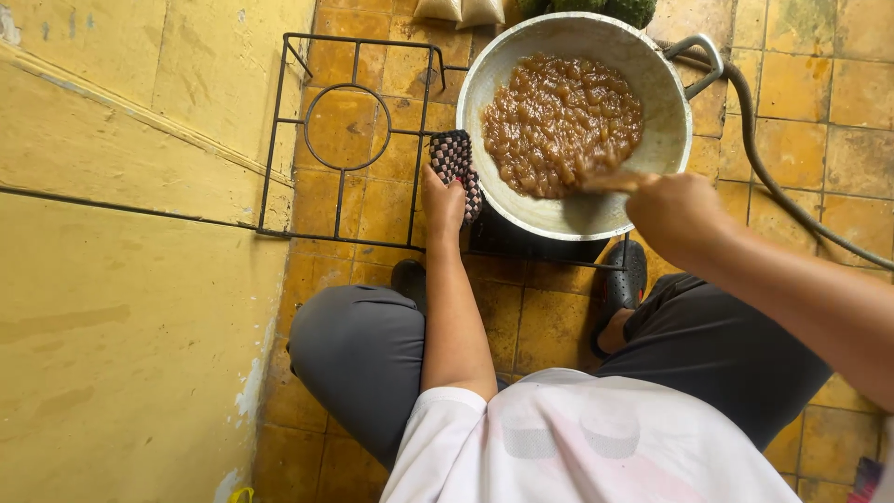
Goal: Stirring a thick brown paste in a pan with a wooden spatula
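A large metal pan (666, 130) holds a brown chunky mixture (561, 121) and stands on a low black burner frame (345, 130) on the floor. My left hand (441, 200) grips the pan's near-left rim through a woven black-and-pink pot holder (456, 163). My right hand (672, 210) is closed on a wooden spoon handle (605, 182), blurred, whose end dips into the mixture at the pan's near side. I squat over the pan, my knees on either side.
A yellow wall (121, 279) runs along the left. A grey hose (773, 177) curves from the pan's right side across the yellow tiled floor. The frame's left burner ring stands bare. Sacks and green items lie beyond the pan at the top edge.
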